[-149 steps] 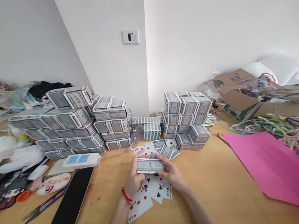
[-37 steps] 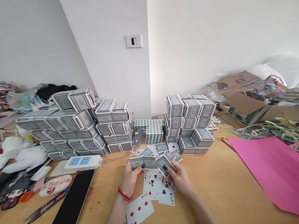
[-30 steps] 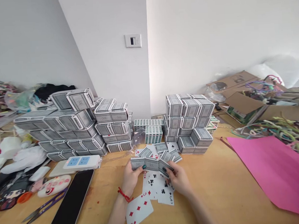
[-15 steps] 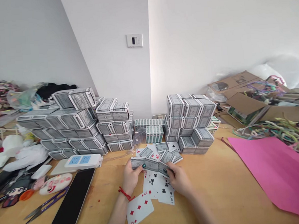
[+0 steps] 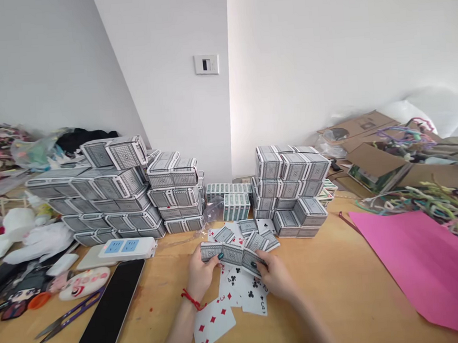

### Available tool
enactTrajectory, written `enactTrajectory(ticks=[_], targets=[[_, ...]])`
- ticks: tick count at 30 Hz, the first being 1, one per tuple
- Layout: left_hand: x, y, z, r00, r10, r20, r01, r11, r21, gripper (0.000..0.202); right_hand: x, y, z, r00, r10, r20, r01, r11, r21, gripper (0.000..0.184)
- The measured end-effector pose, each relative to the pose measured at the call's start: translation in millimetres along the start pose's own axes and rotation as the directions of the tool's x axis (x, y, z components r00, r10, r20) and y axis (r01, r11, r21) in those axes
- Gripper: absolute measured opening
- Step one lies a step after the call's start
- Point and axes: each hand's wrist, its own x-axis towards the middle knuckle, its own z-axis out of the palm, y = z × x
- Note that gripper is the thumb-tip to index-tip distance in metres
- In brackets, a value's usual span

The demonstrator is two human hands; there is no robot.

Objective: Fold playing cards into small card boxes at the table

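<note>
My left hand (image 5: 202, 273) is closed around a stack of green-backed playing cards (image 5: 218, 251), held above the wooden table (image 5: 339, 289). My right hand (image 5: 274, 276) grips a smaller packet of the same cards (image 5: 251, 259), tilted and touching the right end of the left stack. A red string bracelet (image 5: 190, 299) is on my left wrist. Under my hands lie face-up cards (image 5: 243, 290), among them a three of diamonds (image 5: 214, 322). More loose cards (image 5: 253, 234) lie just beyond my hands.
Stacks of boxed card decks stand at left (image 5: 109, 195) and right (image 5: 291, 188), smaller packs (image 5: 231, 197) between them. A black phone (image 5: 109, 308), scissors (image 5: 67, 318), a power strip (image 5: 126, 246), pink paper (image 5: 423, 262) and cardboard boxes (image 5: 373, 156) with coloured cords surround them.
Five seconds ago both hands held one squared stack. The right hand drew a packet off to the right, and it has since come back against the left stack's end.
</note>
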Motion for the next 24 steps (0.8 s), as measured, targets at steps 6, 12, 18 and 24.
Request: enactTrajectory(ticks=[6,12,18,24], targets=[[-1.2,0.3,1.0,1.0,-0.003,0.015,0.003,1.0,0.015,0.016,0.3,-1.0,-1.6,0.999,-0.015,0.03,0.015,0.999,-0.029,0.013],[-2.9,-2.3,3.8,0.994,0.005,0.108,-0.009,0.999,0.031,0.016,-0.1,-0.7,0.8,0.999,-0.021,0.033,0.02,1.0,0.005,0.012],[-0.8,-2.0,4.0,0.997,-0.029,0.073,0.029,1.0,-0.001,0.018,-0.3,6.3,2.2,0.986,0.147,0.083,-0.168,0.899,0.405,0.015],[-3.4,3.8,6.1,0.996,-0.033,0.085,0.034,0.999,-0.011,0.018,3.2,12.8,5.4,0.991,0.128,-0.029,-0.1,0.88,0.465,0.02]])
